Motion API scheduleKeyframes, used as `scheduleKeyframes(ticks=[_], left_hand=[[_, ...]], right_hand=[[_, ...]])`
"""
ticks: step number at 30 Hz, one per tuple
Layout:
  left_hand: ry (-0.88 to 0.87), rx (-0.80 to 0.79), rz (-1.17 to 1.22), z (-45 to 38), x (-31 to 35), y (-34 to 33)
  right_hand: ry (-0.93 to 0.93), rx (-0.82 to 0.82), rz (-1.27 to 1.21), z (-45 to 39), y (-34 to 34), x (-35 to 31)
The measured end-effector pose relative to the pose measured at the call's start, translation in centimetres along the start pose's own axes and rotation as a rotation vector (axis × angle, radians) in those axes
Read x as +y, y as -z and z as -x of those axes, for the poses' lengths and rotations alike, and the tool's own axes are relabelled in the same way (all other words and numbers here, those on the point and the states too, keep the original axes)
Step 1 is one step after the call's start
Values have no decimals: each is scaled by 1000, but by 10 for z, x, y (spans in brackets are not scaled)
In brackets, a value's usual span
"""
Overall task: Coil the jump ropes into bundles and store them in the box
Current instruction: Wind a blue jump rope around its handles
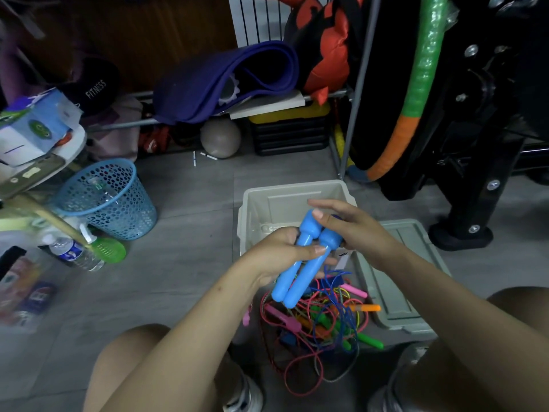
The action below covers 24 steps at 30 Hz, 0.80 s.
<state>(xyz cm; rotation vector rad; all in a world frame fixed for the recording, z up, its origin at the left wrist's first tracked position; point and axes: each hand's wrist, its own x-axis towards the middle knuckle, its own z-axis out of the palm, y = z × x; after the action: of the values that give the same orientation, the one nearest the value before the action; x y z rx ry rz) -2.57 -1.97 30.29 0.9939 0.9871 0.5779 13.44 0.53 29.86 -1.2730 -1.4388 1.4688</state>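
Note:
Two light-blue jump rope handles (300, 263) lie side by side in my left hand (276, 254), which grips them around the middle. My right hand (350, 227) touches their upper ends, fingers curled around the right handle's top. A blue cord hangs from the handles into a tangled pile of jump ropes (320, 325) on the floor, with pink, orange, green and blue handles. Behind my hands stands the open grey box (261, 200); its inside is largely hidden by my hands.
The box's grey lid (398, 286) lies on the floor to the right. A blue mesh wastebasket (110, 200), a water bottle (74, 254) and clutter sit at left. A shelf rack with a purple mat (225, 78) stands behind; black gym equipment (475, 129) at right. My knees frame the pile.

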Motion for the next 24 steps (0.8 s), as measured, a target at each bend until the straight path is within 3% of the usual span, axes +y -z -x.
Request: scheduleKeyframes(ticks=[5, 11, 14, 24], left_hand=[[37, -67, 10, 2, 5, 0], [122, -81, 101, 5, 4, -3], [204, -137, 10, 8, 6, -1], [246, -213, -27, 10, 8, 1]], right_hand=[[16, -25, 7, 0, -6, 1], [114, 88, 42, -3, -8, 4], [163, 145, 24, -4, -4, 3], [235, 252, 40, -1, -4, 6]])
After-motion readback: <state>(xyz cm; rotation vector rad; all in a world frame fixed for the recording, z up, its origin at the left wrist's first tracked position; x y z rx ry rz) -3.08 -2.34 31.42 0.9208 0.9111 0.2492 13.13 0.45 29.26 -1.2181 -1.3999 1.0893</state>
